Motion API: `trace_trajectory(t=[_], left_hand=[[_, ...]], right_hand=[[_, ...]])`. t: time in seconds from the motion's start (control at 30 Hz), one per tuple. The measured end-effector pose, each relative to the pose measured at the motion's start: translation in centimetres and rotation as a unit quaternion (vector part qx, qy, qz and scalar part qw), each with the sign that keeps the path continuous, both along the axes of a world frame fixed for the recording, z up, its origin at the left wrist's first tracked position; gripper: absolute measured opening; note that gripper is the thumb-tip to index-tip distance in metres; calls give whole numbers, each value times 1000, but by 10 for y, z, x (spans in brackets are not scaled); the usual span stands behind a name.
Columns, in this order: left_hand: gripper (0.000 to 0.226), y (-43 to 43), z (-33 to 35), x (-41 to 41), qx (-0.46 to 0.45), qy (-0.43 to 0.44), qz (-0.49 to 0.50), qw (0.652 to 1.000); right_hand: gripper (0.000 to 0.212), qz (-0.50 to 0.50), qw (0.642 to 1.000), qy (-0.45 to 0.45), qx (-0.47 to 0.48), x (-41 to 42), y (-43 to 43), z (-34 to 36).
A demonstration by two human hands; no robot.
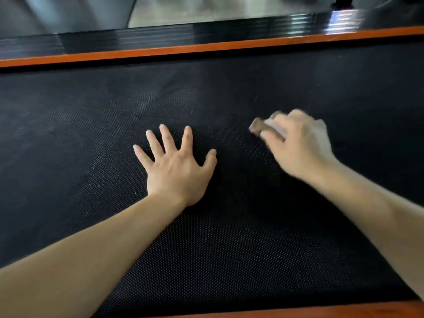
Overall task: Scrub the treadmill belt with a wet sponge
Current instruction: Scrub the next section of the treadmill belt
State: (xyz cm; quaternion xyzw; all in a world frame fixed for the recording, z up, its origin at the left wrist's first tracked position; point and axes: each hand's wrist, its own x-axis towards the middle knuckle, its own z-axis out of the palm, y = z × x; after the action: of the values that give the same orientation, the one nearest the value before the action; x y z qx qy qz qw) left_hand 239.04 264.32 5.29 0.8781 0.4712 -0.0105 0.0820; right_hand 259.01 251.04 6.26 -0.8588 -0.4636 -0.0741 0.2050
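The black textured treadmill belt [91,125] fills most of the view. My left hand [176,166] lies flat on the belt near the middle, fingers spread and straight. To its right, my right hand [298,143] grips a small brownish sponge [258,127] and holds it against the belt. The hand and sponge are motion-blurred; only the sponge's left end shows past my fingers. A lighter, greyish patch marks the belt up and left of the hands.
An orange strip [206,45] and a glossy black side rail [160,35] run along the far edge of the belt. Another orange strip [321,311] borders the near edge at the bottom. Beyond the far rail lies a pale floor [206,8].
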Motion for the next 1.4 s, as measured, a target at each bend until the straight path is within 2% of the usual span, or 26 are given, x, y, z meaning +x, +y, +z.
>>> trace_trajectory(t=[0.03, 0.1, 0.17, 0.23, 0.27, 0.33, 0.4, 0.47, 0.53, 0.6, 0.63, 0.7, 0.77, 0.8, 0.87, 0.97, 1.0, 1.1, 1.17, 1.23, 1.33, 1.4], left_hand=[[85, 0, 0, 0, 0, 0, 0, 1000], [85, 1, 1, 0, 2, 3, -1, 1000], [85, 1, 1, 0, 0, 6, -1, 1000], [85, 1, 0, 0, -1, 8, -2, 1000], [85, 1, 0, -1, 0, 7, -1, 1000], [85, 1, -1, -1, 3, 3, -3, 1000], [85, 1, -1, -2, 2, 3, -4, 1000], [85, 1, 0, -2, 3, 4, -5, 1000], [85, 0, 0, -2, 4, 4, -6, 1000], [85, 0, 0, -2, 5, 6, -6, 1000], [85, 0, 0, -2, 4, 7, -6, 1000], [86, 0, 0, -1, 7, 7, -6, 1000], [86, 0, 0, -2, 9, 10, -4, 1000], [85, 0, 0, -2, 12, 11, -5, 1000], [85, 0, 0, -2, 13, 11, -3, 1000], [84, 0, 0, -1, 11, 12, -1, 1000], [84, -1, 0, -1, 9, 9, -1, 1000], [84, 0, -1, -1, 11, 8, 1, 1000], [84, -1, -1, -1, 12, 10, 1, 1000], [84, -1, 0, -1, 11, 10, 3, 1000], [84, -1, 0, -1, 10, 11, 4, 1000], [84, -1, 0, -1, 11, 9, 7, 1000]], right_hand=[[28, 47, 999, 21, -11, -17, -14, 1], [32, 70, 996, -14, -46, -11, -28, 7], [35, -28, 998, -36, -43, 23, -26, 10], [35, -143, 989, 8, -31, 39, -26, 14], [34, -142, 990, 7, -26, 29, -29, 12], [31, -40, 999, 2, -18, -19, -41, 9], [26, 93, 993, 62, -38, -68, -65, 13], [28, 127, 988, 48, -69, -67, -80, 16], [36, 25, 998, 21, -46, -34, -80, 18], [39, -87, 995, 53, -17, -17, -83, 18], [39, -81, 995, 64, 2, -23, -86, 16], [32, 35, 996, 87, -10, -58, -96, 21], [25, 156, 975, 143, -71, -90, -114, 29], [25, 183, 969, 136, -91, -90, -122, 29], [28, 145, 981, 99, -79, -69, -129, 27], [25, 6, 997, 72, -28, -51, -134, 27], [25, 8, 997, 75, -19, -58, -135, 26], [34, 118, 982, 133, -63, -101, -144, 32], [29, 157, 972, 152, -86, -104, -153, 33], [21, 113, 979, 151, -76, -81, -159, 34], [17, -20, 990, 134, -30, -51, -167, 33], [20, -20, 989, 136, -46, -60, -172, 31]])
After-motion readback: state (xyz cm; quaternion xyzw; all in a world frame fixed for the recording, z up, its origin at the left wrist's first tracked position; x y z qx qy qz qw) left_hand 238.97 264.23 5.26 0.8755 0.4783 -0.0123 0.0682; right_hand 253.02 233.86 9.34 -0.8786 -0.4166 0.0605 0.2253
